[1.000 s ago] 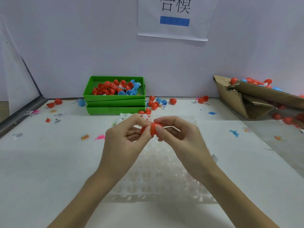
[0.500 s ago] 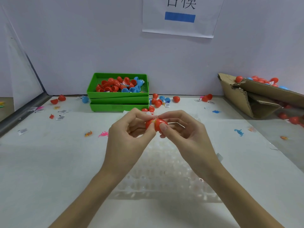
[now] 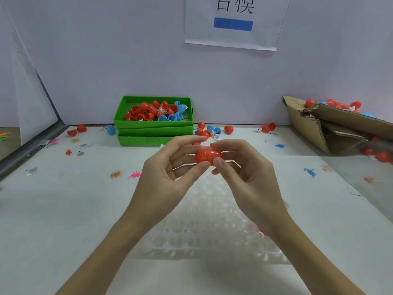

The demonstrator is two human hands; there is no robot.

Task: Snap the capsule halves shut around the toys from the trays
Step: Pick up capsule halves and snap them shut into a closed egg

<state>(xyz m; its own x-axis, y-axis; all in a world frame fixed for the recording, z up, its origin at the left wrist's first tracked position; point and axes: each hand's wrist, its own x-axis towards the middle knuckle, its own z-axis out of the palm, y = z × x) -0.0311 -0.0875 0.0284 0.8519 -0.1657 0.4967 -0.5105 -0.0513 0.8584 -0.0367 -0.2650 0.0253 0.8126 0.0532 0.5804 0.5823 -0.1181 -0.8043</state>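
A red capsule (image 3: 208,156) lies sideways between both my hands, its two halves joined with a seam showing. My left hand (image 3: 168,177) pinches its left half with thumb and fingers. My right hand (image 3: 248,179) grips its right half the same way. Whatever is inside the capsule is hidden. A stack of green trays (image 3: 155,129) at the back holds several red and blue capsule halves. Below my hands lies a clear plastic blister tray (image 3: 204,237).
A torn cardboard box (image 3: 331,128) with red and blue capsules lies at the right. Loose capsules (image 3: 228,129), small plastic toys (image 3: 134,174) and paper labels (image 3: 32,170) are scattered over the white table. A wall with a paper sign closes the back.
The two red halves have come together into a longer joined capsule. My fingers have spread a little, so more of the capsule shows. The view has shifted slightly.
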